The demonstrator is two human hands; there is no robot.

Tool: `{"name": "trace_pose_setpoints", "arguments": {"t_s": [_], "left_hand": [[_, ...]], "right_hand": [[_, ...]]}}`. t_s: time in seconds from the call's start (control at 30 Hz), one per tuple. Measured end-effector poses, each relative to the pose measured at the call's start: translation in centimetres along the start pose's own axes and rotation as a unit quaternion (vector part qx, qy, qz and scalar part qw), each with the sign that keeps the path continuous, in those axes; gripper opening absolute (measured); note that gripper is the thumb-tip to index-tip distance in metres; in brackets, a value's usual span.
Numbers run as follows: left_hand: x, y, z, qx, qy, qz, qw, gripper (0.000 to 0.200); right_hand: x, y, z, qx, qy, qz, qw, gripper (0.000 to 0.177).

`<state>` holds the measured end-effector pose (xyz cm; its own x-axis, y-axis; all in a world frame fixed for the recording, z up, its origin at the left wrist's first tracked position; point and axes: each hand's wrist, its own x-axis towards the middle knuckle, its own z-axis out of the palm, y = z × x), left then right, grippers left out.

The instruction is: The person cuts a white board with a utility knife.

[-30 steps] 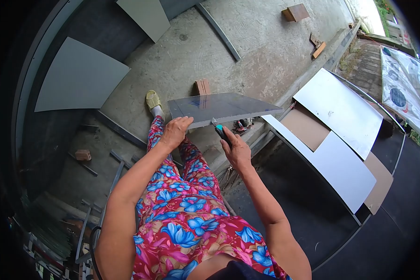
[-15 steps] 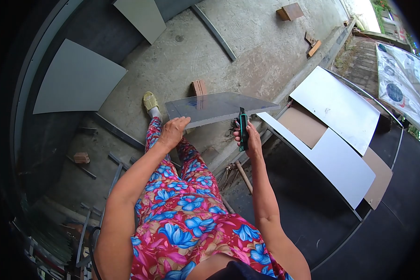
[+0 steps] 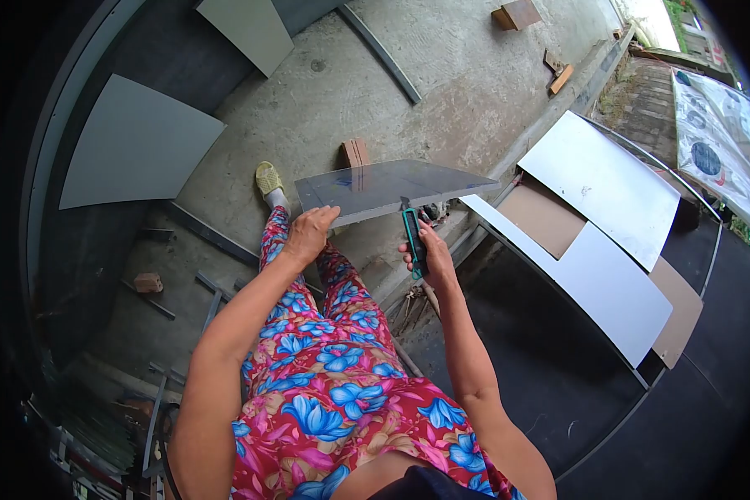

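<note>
Clothing: red garment (image 3: 342, 379) with blue and pink flowers, at the bottom of the view, between the two forearms.
Right hand: the right hand (image 3: 432, 257) is closed around a cutter (image 3: 412, 239); fingers wrap the handle from the right.
Cutter: teal-and-black handle; long axis runs away from the body, leaning slightly left. The dark tip points away, at the near edge of the sheet – contact cannot be told.
Left hand: the left hand (image 3: 310, 234) has its fingers bent over the near edge of the sheet at its left end, holding it; the thumb's position cannot be told.
Sheet: dark, glossy sheet (image 3: 392, 183), in front of the body and beyond both hands. Long axis runs left to right across the view; the broad end lies left, and the tapered end points right, toward the white panels.
Foot: yellow slipper (image 3: 267, 177) on the concrete floor (image 3: 325, 117), left of the sheet.
Brick: reddish brick (image 3: 355, 152), just past the far edge of the sheet.
White panels: two white panels (image 3: 604, 187), right of the sheet, with a brown board (image 3: 542, 218) showing between them.
Left panel: grey panel (image 3: 142, 146), well left of the sheet.
Floor bar: straight metal bar (image 3: 381, 54) on the concrete, beyond the brick – long axis oblique.
Far right: printed plastic sheeting (image 3: 712, 125).
</note>
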<state>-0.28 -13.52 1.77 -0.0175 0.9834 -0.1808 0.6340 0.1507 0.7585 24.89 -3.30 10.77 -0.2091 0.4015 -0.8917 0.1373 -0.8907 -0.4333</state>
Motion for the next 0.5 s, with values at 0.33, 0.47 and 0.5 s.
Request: {"name": "trace_pose_setpoints", "arguments": {"t_s": [0.33, 0.47, 0.5], "left_hand": [[0.3, 0.6, -0.4, 0.002, -0.009, -0.001, 1.000, 0.038], [0.1, 0.7, -0.3, 0.007, -0.008, -0.004, 1.000, 0.038], [0.1, 0.8, -0.2, 0.009, -0.006, -0.005, 1.000, 0.038]], "right_hand": [[-1.0, 0.5, 2.3, 0.036, -0.020, 0.037, 0.998, 0.047], [-0.2, 0.6, 0.9, 0.104, 0.004, 0.015, 0.994, 0.049], [-0.1, 0.4, 0.7, 0.123, 0.057, 0.000, 0.991, 0.049]]}}
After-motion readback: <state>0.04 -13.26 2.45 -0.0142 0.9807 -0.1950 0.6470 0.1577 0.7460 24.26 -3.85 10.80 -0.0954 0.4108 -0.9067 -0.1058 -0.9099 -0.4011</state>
